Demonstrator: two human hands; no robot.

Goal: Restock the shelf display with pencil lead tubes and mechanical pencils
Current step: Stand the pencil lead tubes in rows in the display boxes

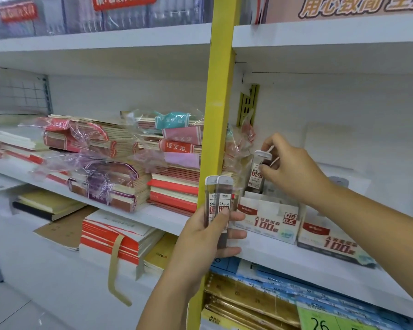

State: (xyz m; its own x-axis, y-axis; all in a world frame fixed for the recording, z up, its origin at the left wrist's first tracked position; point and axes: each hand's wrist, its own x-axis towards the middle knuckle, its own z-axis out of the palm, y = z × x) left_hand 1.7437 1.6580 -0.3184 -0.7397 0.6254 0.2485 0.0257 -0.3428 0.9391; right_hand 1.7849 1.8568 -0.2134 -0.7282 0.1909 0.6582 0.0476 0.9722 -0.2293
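Upright, lead tube (256, 174) pinched in right grip (293, 170).

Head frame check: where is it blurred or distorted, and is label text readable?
Head view: even lighting, wide-angle bowing of the shelf edge; red signs and wrapped notebook stacks smeared; HB 0.5 on the display box legible; print on the lead tubes in the left hand partly readable.

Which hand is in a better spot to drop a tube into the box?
The right hand: it pinches a lead tube upright over the HB 0.5 display box. The left hand grips two spare tubes by the yellow post.
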